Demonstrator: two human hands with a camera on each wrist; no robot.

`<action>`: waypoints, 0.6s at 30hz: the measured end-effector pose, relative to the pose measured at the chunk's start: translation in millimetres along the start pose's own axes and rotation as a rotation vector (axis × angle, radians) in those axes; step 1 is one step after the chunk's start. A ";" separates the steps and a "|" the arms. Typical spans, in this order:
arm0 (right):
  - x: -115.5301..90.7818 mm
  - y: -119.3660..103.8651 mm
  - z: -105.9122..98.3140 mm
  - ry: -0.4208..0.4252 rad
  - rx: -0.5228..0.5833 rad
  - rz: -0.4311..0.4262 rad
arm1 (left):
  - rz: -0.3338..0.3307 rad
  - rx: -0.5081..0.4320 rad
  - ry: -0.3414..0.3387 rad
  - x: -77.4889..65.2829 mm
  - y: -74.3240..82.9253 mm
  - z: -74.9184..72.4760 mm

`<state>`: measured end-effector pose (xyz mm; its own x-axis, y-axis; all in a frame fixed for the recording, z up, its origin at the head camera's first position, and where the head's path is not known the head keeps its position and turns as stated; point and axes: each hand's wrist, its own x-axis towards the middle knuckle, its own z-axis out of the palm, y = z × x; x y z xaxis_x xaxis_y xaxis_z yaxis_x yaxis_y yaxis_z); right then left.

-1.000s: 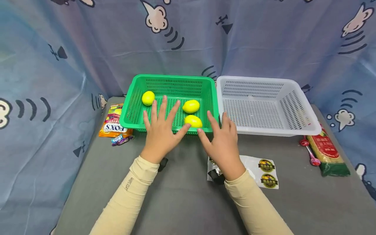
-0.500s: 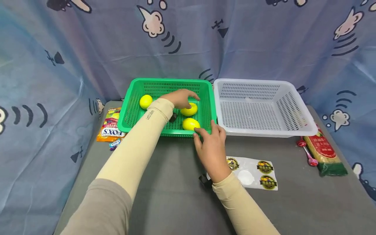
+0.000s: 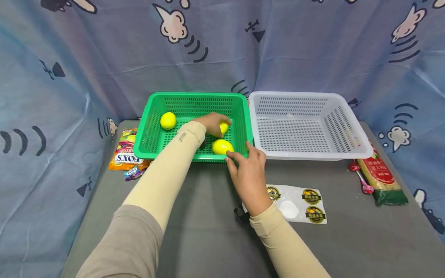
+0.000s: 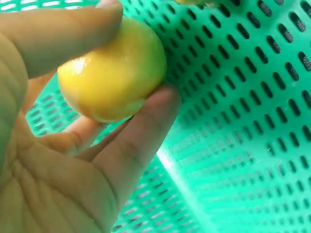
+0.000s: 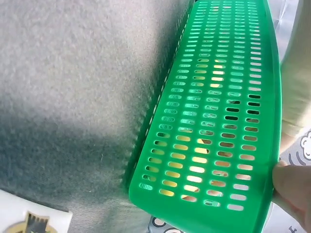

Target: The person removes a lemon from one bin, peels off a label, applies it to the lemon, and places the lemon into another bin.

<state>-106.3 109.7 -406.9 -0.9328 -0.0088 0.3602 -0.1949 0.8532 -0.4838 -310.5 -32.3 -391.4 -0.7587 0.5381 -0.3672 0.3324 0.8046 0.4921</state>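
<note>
Inside the green basket (image 3: 146, 148), my left hand (image 3: 213, 122) grips a lemon (image 4: 114, 73), thumb on one side and fingers on the other. In the head view that hand covers part of the fruit. A second lemon (image 3: 222, 146) lies by the basket's front wall, and a third lemon (image 3: 168, 121) sits toward its back left. My right hand (image 3: 251, 177) is at the front right of the green basket. In the right wrist view its thumb (image 5: 291, 179) and a finger pinch the basket rim (image 5: 277, 121).
A white basket (image 3: 295, 157) stands right of the green one. A sticker sheet (image 3: 295, 204) lies on the grey table (image 3: 208, 231). Candy bags (image 3: 126, 152) are at left; a lollipop (image 3: 361, 177) and a red and green packet (image 3: 382, 175) at right. A patterned curtain (image 3: 215, 46) hangs behind.
My left hand has reached forward into the green basket and taken hold of a lemon. My right hand has shifted slightly left and closed on the basket's front rim.
</note>
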 end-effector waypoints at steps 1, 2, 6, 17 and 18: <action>0.1 0.2 -0.3 0.001 0.000 -0.002 | 0.014 -0.013 0.030 -1.4 0.3 -1.4; 0.3 0.4 -0.7 0.003 0.000 -0.005 | 0.034 -0.033 0.066 -5.3 1.9 -4.0; 1.6 0.4 -1.1 0.000 0.016 -0.024 | 0.110 -0.166 0.274 -47.1 18.1 -16.7; 4.9 6.9 -2.3 -0.003 0.060 -0.034 | 0.062 -0.405 0.721 -210.2 58.7 66.0; 4.8 7.1 -2.2 -0.002 0.065 -0.034 | 0.034 -0.409 0.732 -215.4 58.7 80.3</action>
<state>-111.5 116.9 -406.9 -0.9260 -0.0383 0.3756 -0.2455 0.8168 -0.5220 -82.6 -80.7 -346.8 -0.9709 0.1481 0.1883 0.2393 0.5604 0.7929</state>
